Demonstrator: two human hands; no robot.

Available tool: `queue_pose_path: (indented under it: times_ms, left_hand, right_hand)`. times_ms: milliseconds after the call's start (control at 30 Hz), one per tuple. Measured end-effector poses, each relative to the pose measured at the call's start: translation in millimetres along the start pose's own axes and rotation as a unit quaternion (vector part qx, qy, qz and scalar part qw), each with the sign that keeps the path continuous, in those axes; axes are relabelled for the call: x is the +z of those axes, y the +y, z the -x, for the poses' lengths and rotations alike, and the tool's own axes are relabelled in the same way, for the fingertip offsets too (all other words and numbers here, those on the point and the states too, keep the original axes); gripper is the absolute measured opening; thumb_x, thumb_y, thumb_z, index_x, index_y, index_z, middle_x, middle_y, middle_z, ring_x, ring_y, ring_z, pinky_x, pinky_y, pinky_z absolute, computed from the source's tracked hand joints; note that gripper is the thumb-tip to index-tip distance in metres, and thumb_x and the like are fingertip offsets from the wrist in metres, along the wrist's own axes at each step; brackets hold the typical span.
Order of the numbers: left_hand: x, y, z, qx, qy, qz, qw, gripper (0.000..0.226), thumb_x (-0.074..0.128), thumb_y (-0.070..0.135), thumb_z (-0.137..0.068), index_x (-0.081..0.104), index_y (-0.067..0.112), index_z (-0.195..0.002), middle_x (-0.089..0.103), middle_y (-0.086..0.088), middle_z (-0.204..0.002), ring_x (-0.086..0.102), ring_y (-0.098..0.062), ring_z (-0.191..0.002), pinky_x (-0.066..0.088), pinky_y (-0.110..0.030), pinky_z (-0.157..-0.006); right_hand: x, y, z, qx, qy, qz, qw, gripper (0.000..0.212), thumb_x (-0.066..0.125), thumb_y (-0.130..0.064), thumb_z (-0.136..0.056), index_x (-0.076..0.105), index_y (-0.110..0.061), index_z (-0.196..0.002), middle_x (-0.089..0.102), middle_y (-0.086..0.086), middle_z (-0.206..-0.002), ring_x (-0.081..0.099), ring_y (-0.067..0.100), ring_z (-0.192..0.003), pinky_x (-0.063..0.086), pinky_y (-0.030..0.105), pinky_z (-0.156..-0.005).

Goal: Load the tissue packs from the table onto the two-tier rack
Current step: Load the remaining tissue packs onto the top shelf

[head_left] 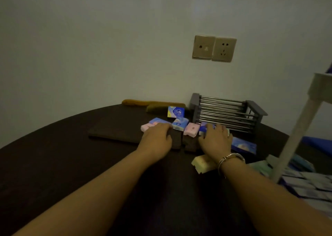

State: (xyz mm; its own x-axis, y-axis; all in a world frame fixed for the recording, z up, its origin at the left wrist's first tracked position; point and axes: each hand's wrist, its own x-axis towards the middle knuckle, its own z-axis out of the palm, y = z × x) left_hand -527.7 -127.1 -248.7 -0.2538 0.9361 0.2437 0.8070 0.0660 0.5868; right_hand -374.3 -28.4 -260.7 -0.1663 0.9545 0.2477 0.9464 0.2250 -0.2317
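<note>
Packs of tissue lie scattered over the dark table, and none that I can make out sits on the grey bar rack by the wall, so the loading looks barely begun, if at all. The left hand reaches forward with its fingers curled down onto a pink pack and a blue pack just beyond it; whether it truly grips either one I cannot tell. The right hand, a bracelet at its wrist, lies over another blue pack just in front of the rack, fingers bent over it, the hold again unclear. Between the hands stand a pink pack and a blue one on edge, with one more upright pack behind. A flat blue pack rests to the right, and a pale yellow pack lies under the right wrist. By my judgement, every one of these is left to move.
</note>
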Motion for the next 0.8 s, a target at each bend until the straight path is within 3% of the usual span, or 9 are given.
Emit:
queue_pose_path:
  times_ms: [67, 167, 300, 400, 533, 700, 800]
  left_hand:
    - [10.5, 2.9, -28.3, 0.033, -0.003, -0.047, 0.998, 0.046, 0.046, 0.019, -0.096, 0.04, 0.025, -0.141, 0.043, -0.003, -0.145, 0.042, -0.02, -0.129, 0.035, -0.044, -0.109]
    - [23.9, 5.7, -65.6, 0.023, -0.067, -0.187, 0.98, 0.052, 0.039, 0.028, -0.099, 0.023, 0.034, -0.148, 0.017, -0.003, -0.158, 0.02, -0.034, -0.143, 0.008, -0.057, -0.115]
    - [40.8, 9.0, -94.1, -0.031, -0.135, -0.313, 0.94, 0.061, 0.035, 0.036, -0.1, 0.002, 0.036, -0.151, 0.0, -0.01, -0.16, 0.004, -0.048, -0.142, -0.006, -0.064, -0.111]
    - [48.6, 8.3, -98.5, -0.045, -0.135, -0.329, 0.933, 0.065, 0.041, 0.035, -0.098, 0.005, 0.031, -0.152, 0.019, -0.013, -0.157, 0.013, -0.047, -0.141, -0.002, -0.063, -0.111]
    - [43.3, -2.6, -84.6, -0.005, -0.069, -0.322, 0.944, 0.05, 0.046, 0.027, -0.094, 0.033, 0.027, -0.143, 0.046, -0.007, -0.14, 0.04, -0.031, -0.131, 0.01, -0.062, -0.111]
    - [25.6, -8.5, -45.9, -0.011, -0.01, -0.207, 0.978, 0.024, 0.055, 0.035, -0.091, 0.057, 0.028, -0.114, 0.06, -0.001, -0.12, 0.052, -0.022, -0.117, 0.006, -0.061, -0.112]
    - [18.5, -11.6, -20.8, -0.027, 0.002, -0.202, 0.979, 0.028, 0.057, 0.045, -0.089, 0.056, 0.028, -0.111, 0.058, 0.0, -0.119, 0.052, -0.02, -0.115, 0.008, -0.061, -0.114]
  right_hand:
    - [10.1, 8.4, -16.0, 0.02, -0.016, 0.014, 1.0, 0.057, 0.049, -0.039, -0.091, 0.03, -0.024, -0.143, 0.023, 0.014, -0.152, 0.016, 0.037, -0.141, 0.016, 0.055, -0.114]
    - [20.3, 17.0, -30.7, 0.043, -0.049, 0.036, 0.997, 0.064, 0.042, -0.052, -0.092, 0.019, -0.031, -0.148, 0.009, 0.014, -0.157, 0.006, 0.042, -0.143, 0.008, 0.058, -0.115]
    - [28.3, 16.9, -38.4, 0.044, -0.044, 0.082, 0.995, 0.069, 0.037, -0.065, -0.088, 0.02, -0.032, -0.147, 0.014, 0.016, -0.155, 0.009, 0.046, -0.141, 0.005, 0.061, -0.112]
    - [29.9, 16.7, -41.7, 0.035, -0.021, 0.085, 0.996, 0.069, 0.041, -0.064, -0.086, 0.024, -0.032, -0.145, 0.028, 0.016, -0.149, 0.019, 0.044, -0.138, 0.007, 0.063, -0.112]
    - [26.2, 14.1, -36.9, 0.024, -0.031, 0.079, 0.996, 0.071, 0.046, -0.062, -0.085, 0.024, -0.03, -0.145, 0.028, 0.015, -0.151, 0.012, 0.044, -0.141, 0.003, 0.065, -0.111]
    - [21.5, 4.2, -16.1, -0.031, -0.016, 0.069, 0.997, 0.069, 0.049, -0.055, -0.084, 0.03, -0.026, -0.143, 0.02, 0.005, -0.156, -0.004, 0.038, -0.145, -0.005, 0.065, -0.11]
    - [12.9, -2.2, 2.4, -0.047, -0.057, 0.031, 0.997, 0.069, 0.051, -0.055, -0.084, 0.03, -0.024, -0.142, 0.032, 0.004, -0.15, 0.012, 0.035, -0.143, -0.001, 0.065, -0.11]
